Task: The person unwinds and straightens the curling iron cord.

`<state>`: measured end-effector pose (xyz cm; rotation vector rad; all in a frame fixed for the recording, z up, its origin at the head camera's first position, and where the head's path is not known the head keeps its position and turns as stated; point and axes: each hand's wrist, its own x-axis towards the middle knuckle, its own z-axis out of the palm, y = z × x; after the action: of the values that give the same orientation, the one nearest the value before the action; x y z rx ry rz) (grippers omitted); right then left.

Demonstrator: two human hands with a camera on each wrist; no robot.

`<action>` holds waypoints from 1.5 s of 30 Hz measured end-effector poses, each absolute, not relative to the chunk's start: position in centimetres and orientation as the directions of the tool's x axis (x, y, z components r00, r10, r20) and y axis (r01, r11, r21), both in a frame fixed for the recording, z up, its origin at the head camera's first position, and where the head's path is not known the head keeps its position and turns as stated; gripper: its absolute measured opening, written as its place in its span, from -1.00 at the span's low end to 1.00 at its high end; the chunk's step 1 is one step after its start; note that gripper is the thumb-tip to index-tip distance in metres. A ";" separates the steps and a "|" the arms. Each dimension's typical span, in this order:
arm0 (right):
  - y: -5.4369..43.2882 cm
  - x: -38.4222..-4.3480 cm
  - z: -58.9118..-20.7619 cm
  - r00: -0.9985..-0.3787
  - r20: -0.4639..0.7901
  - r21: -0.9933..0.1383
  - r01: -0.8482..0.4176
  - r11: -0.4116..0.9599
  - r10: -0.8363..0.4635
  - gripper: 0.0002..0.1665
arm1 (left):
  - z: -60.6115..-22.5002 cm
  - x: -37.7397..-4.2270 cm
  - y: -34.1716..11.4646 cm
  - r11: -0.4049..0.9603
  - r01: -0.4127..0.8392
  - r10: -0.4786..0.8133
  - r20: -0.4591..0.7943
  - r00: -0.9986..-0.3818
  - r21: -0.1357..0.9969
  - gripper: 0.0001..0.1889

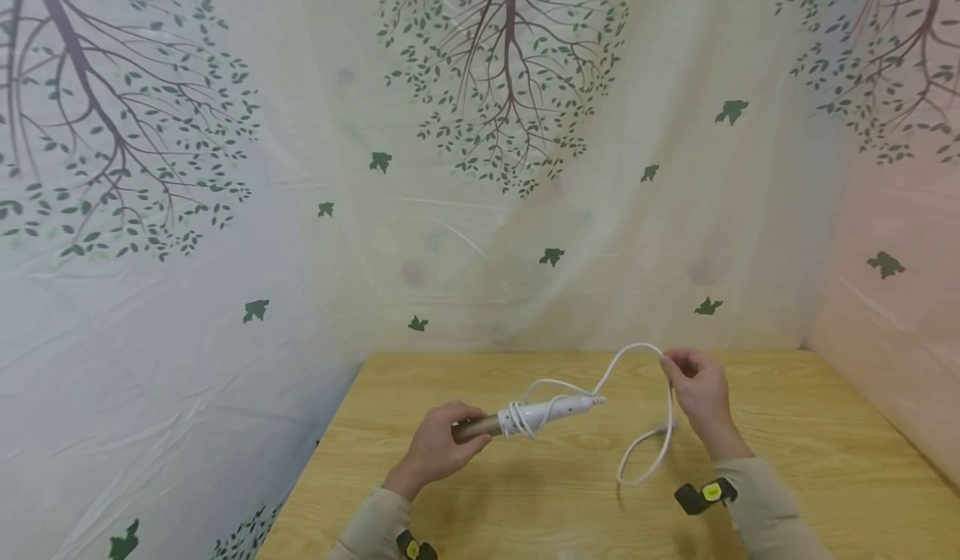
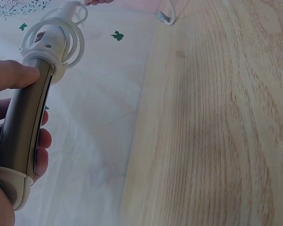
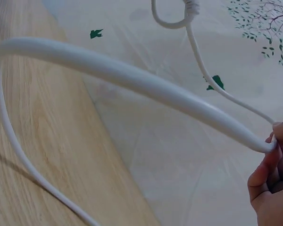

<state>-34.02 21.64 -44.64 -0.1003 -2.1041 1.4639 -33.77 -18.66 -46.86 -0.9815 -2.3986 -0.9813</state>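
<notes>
My left hand [image 1: 441,443] grips a hair straightener [image 1: 542,414] by its bronze barrel, above the wooden table. In the left wrist view the thumb lies along the barrel [image 2: 26,113], with the fingers curled round its far side. White cord [image 2: 74,44] is looped several times around the white handle. To the right, my right hand [image 1: 701,389] pinches the cord [image 1: 637,346] between thumb and fingertips. From the pinch the cord hangs in a large loop, close up in the right wrist view. Its grey plug end [image 2: 164,18] shows near the table in the left wrist view.
The wooden table [image 1: 787,410] spans the area under both hands. Behind it and at the sides hang pale sheets [image 1: 480,285] printed with trees and green leaves. Each sleeved wrist carries a dark strapped device [image 1: 705,495].
</notes>
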 end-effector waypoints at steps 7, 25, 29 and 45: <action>22.3 -34.3 -45.8 -0.886 0.319 -0.878 -0.142 0.457 0.337 -0.64 | -46.7 -33.8 -18.6 0.514 0.725 0.463 0.564 -0.684 0.458 -0.76; 23.4 -34.6 -48.5 -0.918 0.281 -0.839 -0.094 0.536 0.278 -0.65 | -46.8 -33.7 -18.6 0.516 0.720 0.451 0.567 -0.689 0.464 -0.76; 23.6 -34.3 -49.0 -0.933 0.260 -0.823 -0.080 0.562 0.248 -0.64 | -46.7 -33.7 -18.6 0.511 0.724 0.448 0.576 -0.684 0.464 -0.75; 24.2 -34.0 -50.8 -0.978 0.182 -0.758 -0.075 0.647 0.100 -0.77 | -46.6 -34.2 -18.8 0.528 0.722 0.438 0.586 -0.682 0.446 -0.76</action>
<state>-34.04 24.15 -50.77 -0.0207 -2.6590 1.2381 -34.16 -18.80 -46.59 -0.9516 -2.3674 -0.9625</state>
